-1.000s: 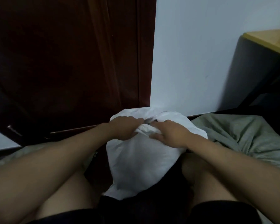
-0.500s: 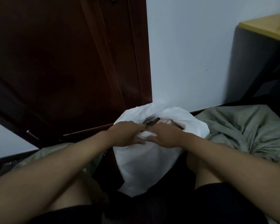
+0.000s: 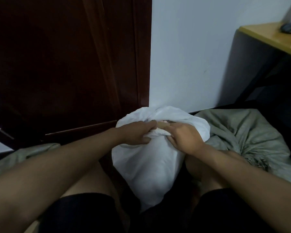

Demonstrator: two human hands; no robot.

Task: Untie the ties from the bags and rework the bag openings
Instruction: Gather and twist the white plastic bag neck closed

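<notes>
White bag (image 3: pixel 151 165) stands between the knees, propped for work; left hand (image 3: pixel 134 134) and right hand (image 3: pixel 186 138) each grip bunched rim cloth, likely reshaping its mouth.

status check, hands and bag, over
Left hand and right hand both grip the white bag at its bunched opening. Mouth partly open. Nothing in the way.

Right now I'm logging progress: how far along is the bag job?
Done: the white bag shows no tie, and its mouth is partly open. In hand: left hand and right hand grip its gathered rim. Left: the green bag still looks bunched shut.
</notes>
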